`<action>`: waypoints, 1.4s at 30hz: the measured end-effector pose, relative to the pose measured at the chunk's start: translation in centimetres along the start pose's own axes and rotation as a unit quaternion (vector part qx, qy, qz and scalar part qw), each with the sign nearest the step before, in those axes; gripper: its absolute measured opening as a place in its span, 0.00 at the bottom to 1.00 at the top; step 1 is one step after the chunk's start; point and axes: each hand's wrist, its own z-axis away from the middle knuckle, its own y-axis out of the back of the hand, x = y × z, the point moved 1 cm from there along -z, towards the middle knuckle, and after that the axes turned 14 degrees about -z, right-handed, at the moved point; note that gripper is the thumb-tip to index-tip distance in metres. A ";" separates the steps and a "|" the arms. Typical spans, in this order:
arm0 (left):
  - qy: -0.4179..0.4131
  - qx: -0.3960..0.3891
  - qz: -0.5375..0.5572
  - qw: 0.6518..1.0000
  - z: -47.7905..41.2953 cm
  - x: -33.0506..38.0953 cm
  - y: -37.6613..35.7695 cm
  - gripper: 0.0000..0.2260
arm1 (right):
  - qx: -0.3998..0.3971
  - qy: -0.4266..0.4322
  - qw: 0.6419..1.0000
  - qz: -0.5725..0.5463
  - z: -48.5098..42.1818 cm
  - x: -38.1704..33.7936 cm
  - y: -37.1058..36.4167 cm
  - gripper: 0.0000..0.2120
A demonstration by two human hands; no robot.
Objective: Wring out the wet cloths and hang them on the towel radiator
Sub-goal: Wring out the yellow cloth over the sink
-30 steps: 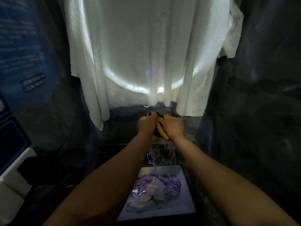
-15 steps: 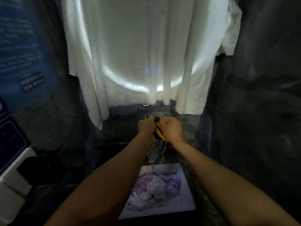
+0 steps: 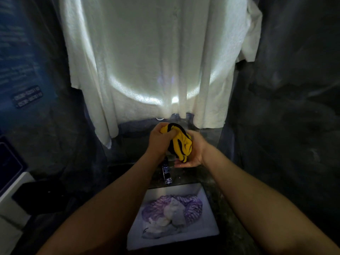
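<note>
Your left hand (image 3: 159, 138) grips the top of the yellow-and-black cloth (image 3: 182, 144), while your right hand (image 3: 195, 153) cups loosely beneath it, fingers relaxed.
The cloth hangs bunched in the air above the tap (image 3: 166, 172) and basin (image 3: 207, 229). You're probably mid-wring on this one, and it isn't hung yet. The purple and white cloths (image 3: 173, 212) in the basin are left to do.

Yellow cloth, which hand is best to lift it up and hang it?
Probably the left. The left hand grips the yellow cloth at its top end with curled fingers, while the right hand lies open beside and under it, only supporting it.
</note>
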 end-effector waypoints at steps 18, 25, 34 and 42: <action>0.214 0.095 0.103 0.967 -0.9 -1.1 -0.9 0.14 | 0.167 0.332 0.897 0.240 -2.6 1.3 -1.3 0.15; 0.272 0.103 0.153 0.945 -1.3 -1.1 -1.2 0.14 | 0.208 0.394 0.815 0.370 -3.9 1.2 -0.5 0.09; 0.325 0.049 0.020 0.944 -2.1 -1.5 -0.3 0.20 | 0.156 0.396 0.749 0.508 -1.5 1.5 -1.7 0.17; 0.319 0.015 0.044 0.947 -1.3 -1.8 -0.4 0.09 | 0.168 0.441 0.708 0.525 -2.3 1.3 -1.2 0.21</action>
